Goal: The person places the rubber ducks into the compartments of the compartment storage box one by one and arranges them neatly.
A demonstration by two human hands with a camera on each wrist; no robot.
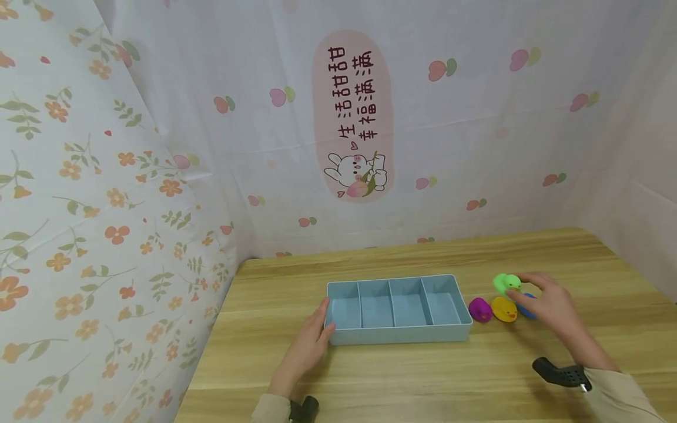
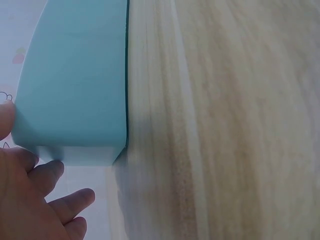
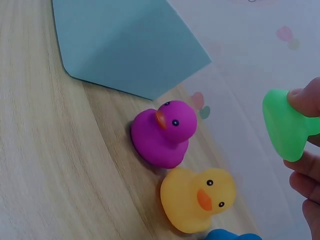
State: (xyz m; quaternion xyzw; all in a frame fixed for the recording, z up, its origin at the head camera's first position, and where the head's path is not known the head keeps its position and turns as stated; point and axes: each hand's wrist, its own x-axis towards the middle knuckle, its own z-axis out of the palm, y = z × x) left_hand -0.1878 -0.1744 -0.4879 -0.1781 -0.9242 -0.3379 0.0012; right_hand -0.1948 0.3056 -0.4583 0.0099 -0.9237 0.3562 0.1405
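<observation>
My right hand (image 1: pixel 550 305) pinches a green rubber duck (image 1: pixel 506 284) between thumb and fingers, raised over the other ducks. In the right wrist view, the green duck (image 3: pixel 285 125) hangs at the right edge, its underside partly turned to the camera. Below it stand a purple duck (image 1: pixel 480 309), a yellow duck (image 1: pixel 505 309) and a blue duck (image 1: pixel 528 306), the blue one partly hidden by the hand. My left hand (image 1: pixel 304 349) rests against the left end of a light blue box (image 1: pixel 399 336) with several compartments; its fingers are loosely spread in the left wrist view.
The box sits on a wood-grain table (image 1: pixel 402 382), its right end close to the purple duck. A printed cloth (image 1: pixel 254 147) hangs behind the table, and a flowered cloth (image 1: pixel 106 235) hangs along the left side.
</observation>
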